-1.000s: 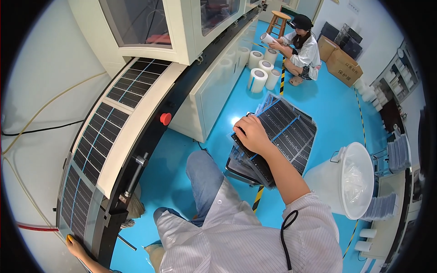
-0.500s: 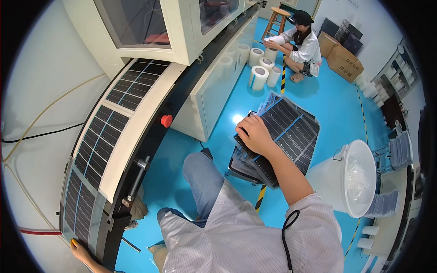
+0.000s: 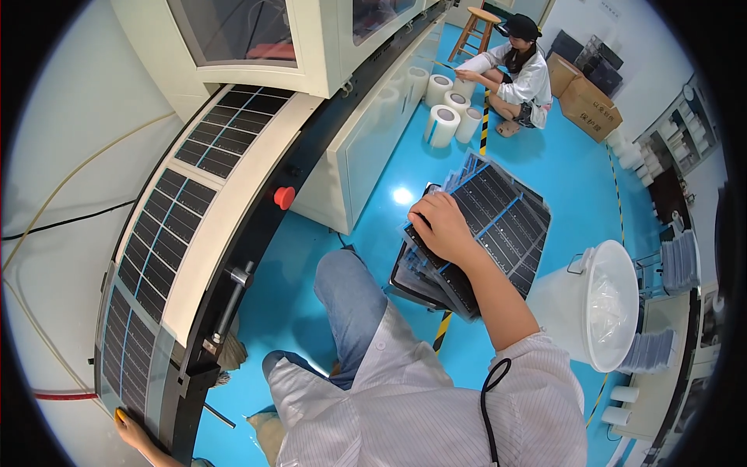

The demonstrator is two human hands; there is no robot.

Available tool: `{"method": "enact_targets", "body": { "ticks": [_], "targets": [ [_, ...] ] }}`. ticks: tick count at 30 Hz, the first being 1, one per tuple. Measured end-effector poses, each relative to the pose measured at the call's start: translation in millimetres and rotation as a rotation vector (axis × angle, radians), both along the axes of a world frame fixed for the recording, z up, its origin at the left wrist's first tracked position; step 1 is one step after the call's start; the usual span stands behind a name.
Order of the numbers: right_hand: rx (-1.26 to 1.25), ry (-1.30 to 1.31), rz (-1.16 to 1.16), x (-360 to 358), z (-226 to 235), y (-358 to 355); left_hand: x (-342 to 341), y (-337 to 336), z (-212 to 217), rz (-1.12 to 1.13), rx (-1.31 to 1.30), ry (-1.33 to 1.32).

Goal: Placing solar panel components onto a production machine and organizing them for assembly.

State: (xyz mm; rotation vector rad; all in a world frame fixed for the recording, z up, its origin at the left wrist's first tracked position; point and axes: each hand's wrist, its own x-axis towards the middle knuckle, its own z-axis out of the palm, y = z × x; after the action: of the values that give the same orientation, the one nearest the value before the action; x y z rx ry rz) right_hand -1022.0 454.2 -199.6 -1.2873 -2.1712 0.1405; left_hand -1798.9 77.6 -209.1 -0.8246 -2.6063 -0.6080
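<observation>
— Panels first, from the left: what is lying on the conveyor?

— Dark solar panels (image 3: 159, 233) are lying in a row along the curved white machine bed (image 3: 233, 183). At its lower end the left hand (image 3: 134, 433) is reaching in and touching the corner of the lowest panel; whether its fingers are gripping or only resting, I cannot tell.

— And moving toward the middle?

— A red button (image 3: 284, 197) is sticking out of the machine's black side. Past the knee, a stack of dark panels (image 3: 498, 226) is sitting on the blue floor (image 3: 296, 280).

— What is the right hand doing?

— The right hand (image 3: 441, 227) is pressing down on the stack's near left edge, fingers curled over the top panel's rim.

— Further right?

— A white bucket (image 3: 603, 303) is standing just beside the stack. Far behind, another person (image 3: 523, 70) is crouching near white rolls (image 3: 445, 124).
</observation>
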Motion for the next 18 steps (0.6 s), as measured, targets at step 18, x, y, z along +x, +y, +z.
{"method": "enact_targets", "body": {
  "ticks": [18],
  "targets": [
    [-0.003,0.010,0.002,0,0,0,0,-1,0,0.014,0.000,-0.003]
  ]
}}
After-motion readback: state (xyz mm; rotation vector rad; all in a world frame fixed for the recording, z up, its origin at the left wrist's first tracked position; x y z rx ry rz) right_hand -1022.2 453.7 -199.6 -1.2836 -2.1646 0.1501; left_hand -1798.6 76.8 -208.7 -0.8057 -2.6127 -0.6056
